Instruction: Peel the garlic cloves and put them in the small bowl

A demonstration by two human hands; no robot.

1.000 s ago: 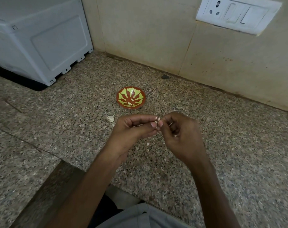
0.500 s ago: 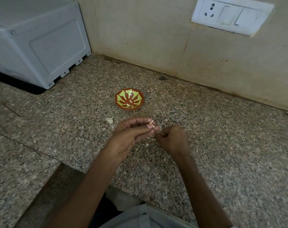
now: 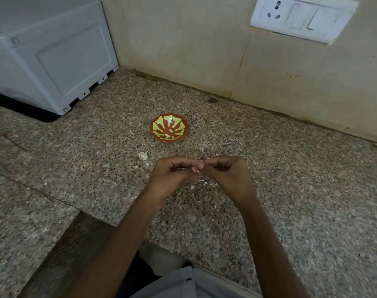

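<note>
A small red bowl with a yellow-green leaf pattern stands on the granite counter, just beyond my hands. My left hand and my right hand meet fingertip to fingertip above the counter. Together they pinch a small garlic clove, which is almost wholly hidden by the fingers. A white piece of garlic with a stem lies on the counter left of my hands, near the bowl. Bits of white peel lie scattered under my hands.
A grey plastic appliance stands at the back left. The beige tiled wall carries a white socket and switch plate at the upper right. The counter's front edge steps in towards me at the lower left.
My right hand, which had dropped away from the left towards the counter half a second ago, has come back up and meets the left hand's fingertips again.
</note>
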